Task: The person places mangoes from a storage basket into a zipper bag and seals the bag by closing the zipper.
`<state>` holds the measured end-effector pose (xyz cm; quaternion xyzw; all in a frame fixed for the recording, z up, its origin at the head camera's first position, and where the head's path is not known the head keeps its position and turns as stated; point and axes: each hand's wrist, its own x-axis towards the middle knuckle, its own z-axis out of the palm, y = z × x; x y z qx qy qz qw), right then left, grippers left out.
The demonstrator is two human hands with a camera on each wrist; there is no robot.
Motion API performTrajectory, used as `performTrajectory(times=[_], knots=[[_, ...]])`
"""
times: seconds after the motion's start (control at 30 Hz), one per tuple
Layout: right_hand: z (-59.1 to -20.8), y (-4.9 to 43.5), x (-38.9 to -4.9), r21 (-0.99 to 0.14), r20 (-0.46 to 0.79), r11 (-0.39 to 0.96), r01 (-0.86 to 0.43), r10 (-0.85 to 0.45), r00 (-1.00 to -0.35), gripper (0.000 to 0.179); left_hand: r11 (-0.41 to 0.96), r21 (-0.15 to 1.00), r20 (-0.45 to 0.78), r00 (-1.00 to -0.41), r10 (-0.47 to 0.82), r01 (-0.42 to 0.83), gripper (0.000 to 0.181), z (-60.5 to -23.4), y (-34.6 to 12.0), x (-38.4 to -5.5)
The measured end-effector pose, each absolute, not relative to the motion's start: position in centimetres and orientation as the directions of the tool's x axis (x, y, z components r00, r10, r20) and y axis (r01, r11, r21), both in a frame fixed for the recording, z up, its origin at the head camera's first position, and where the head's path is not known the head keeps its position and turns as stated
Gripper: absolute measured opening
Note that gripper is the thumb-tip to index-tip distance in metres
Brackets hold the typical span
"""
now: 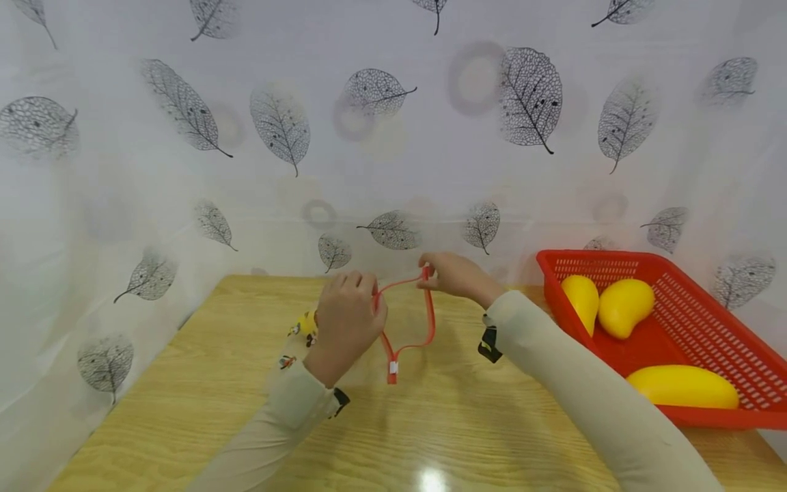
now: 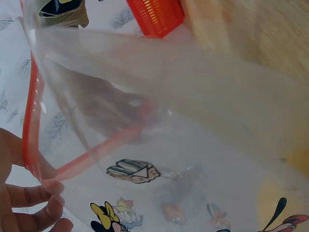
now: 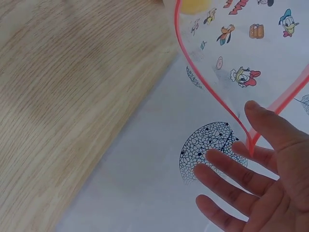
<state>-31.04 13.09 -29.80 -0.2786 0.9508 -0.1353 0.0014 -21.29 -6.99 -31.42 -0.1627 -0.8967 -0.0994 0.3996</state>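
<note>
A clear zip bag [image 2: 231, 130] with cartoon prints and a red zip rim [image 1: 431, 318] is held up over the table, its mouth spread apart. My left hand [image 1: 350, 321] grips one side of that rim; in the left wrist view its fingers [image 2: 31, 195] curl at the edge. The opposite end of the rim is pinched between thumb and forefinger of my right hand [image 1: 458, 277]. A white slider [image 1: 393, 367] shows at the rim's near corner. Something yellow [image 1: 305, 323] appears by the left hand, mostly hidden; whether it lies inside the bag I cannot tell.
To the right stands a red plastic basket [image 1: 707, 301] holding three yellow mango-shaped fruits [image 1: 627, 307]. The wooden table [image 1: 233, 383] ends against a white curtain [image 1: 399, 164] printed with dark leaves.
</note>
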Motion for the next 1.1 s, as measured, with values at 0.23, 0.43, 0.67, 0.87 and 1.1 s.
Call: performTrajectory(times=[0.23, 0.43, 0.67, 0.87, 1.1], knots=[[-29.4, 13.8, -30.2, -0.236, 0.085, 0.807, -0.541, -0.538, -0.839, 0.044, 0.91, 0.02, 0.759, -0.599, 0.256, 0.414, 0.011, -31.7, -7.6, -21.4], [-28.6, 14.5, -29.4, -0.247, 0.096, 0.805, -0.54, -0.534, -0.84, 0.047, 0.884, -0.018, 0.766, -0.562, 0.312, 0.467, 0.011, -32.3, -8.4, -21.7], [-27.4, 15.6, -28.2, -0.236, 0.113, 0.818, -0.524, -0.513, -0.851, 0.051, 0.856, -0.063, 0.767, -0.524, 0.371, 0.514, 0.012, -32.7, -9.0, -21.9], [-26.6, 17.0, -27.7, -0.243, 0.129, 0.816, -0.524, -0.508, -0.851, 0.052, 0.84, -0.078, 0.768, -0.505, 0.394, 0.537, 0.013, -32.8, -9.1, -21.8], [-25.8, 19.1, -27.5, -0.231, 0.143, 0.843, -0.486, -0.464, -0.874, 0.055, 0.824, -0.116, 0.748, -0.497, 0.439, 0.554, 0.009, -32.9, -9.2, -22.0]])
